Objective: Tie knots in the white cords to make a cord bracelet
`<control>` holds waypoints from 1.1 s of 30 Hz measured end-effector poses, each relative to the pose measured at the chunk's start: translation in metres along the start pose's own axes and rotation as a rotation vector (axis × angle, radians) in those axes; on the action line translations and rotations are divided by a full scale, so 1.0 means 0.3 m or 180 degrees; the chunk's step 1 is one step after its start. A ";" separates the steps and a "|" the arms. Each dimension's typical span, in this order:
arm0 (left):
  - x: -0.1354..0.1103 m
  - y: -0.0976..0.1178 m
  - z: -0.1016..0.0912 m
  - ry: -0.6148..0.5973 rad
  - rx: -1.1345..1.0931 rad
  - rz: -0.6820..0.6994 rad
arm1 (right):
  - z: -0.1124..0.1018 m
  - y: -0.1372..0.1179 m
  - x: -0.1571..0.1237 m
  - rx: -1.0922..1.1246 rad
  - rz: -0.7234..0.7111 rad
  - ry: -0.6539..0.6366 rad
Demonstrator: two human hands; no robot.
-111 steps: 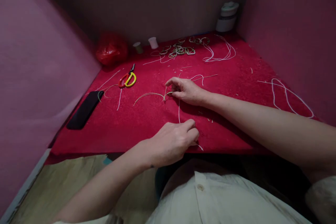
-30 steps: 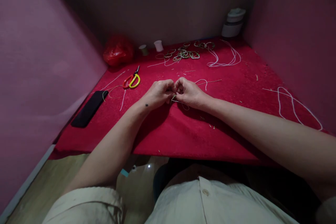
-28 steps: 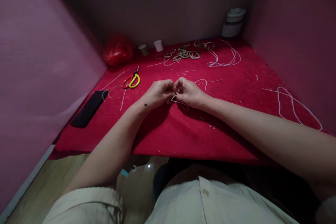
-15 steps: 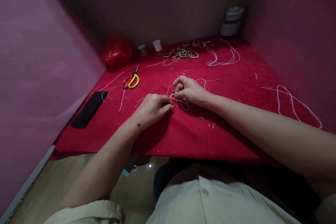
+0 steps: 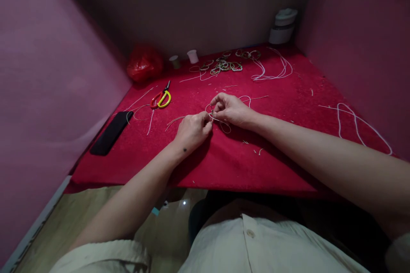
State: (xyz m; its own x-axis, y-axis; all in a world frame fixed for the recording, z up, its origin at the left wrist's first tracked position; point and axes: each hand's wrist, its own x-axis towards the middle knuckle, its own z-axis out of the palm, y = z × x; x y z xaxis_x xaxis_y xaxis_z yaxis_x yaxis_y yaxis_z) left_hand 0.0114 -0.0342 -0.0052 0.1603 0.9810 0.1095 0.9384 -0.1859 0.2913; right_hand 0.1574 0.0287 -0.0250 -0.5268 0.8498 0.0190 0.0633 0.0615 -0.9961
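1. A pale buttoned shirt front (image 5: 237, 243) is nearest, below the edge of the red-covered tabletop (image 5: 250, 168).
2. The left hand (image 5: 194, 130) has thumb and forefinger drawn narrow beside the cord; I cannot tell whether its grip has a strand.
3. The right hand (image 5: 231, 108) pinches the thin pale cord (image 5: 221, 120) in its grip, mid-tabletop; a loose loop hangs out below the thumb.
4. Well to the left lie a flat black object (image 5: 111, 133) and, beyond it, red-and-yellow-handled scissors (image 5: 165, 90).
5. Farther back, knotted rings (image 5: 222, 66) lie heaped, a white spool (image 5: 192, 56) and red plastic bag (image 5: 145, 64) leftward.
6. A white container (image 5: 282, 34) stands at the far right corner.
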 end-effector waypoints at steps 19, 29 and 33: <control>-0.196 -0.321 -0.208 -0.0559 -0.0394 -0.1120 | 0.001 0.042 0.016 -0.0503 -0.0257 0.0101; -0.189 -0.311 -0.212 -0.0263 0.0841 -0.1345 | 0.005 0.031 0.008 -0.0812 -0.0416 0.0259; -0.185 -0.305 -0.229 -0.0624 0.1357 -0.1294 | 0.003 0.038 0.010 -0.0804 -0.0398 0.0225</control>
State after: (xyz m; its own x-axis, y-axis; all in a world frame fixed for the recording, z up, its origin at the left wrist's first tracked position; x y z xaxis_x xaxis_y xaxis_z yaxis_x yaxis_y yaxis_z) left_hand -0.1044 -0.0754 0.0273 -0.2203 0.9682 -0.1189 0.9694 0.2038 -0.1367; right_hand 0.1558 0.0313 -0.0365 -0.4839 0.8613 0.1550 0.2155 0.2889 -0.9328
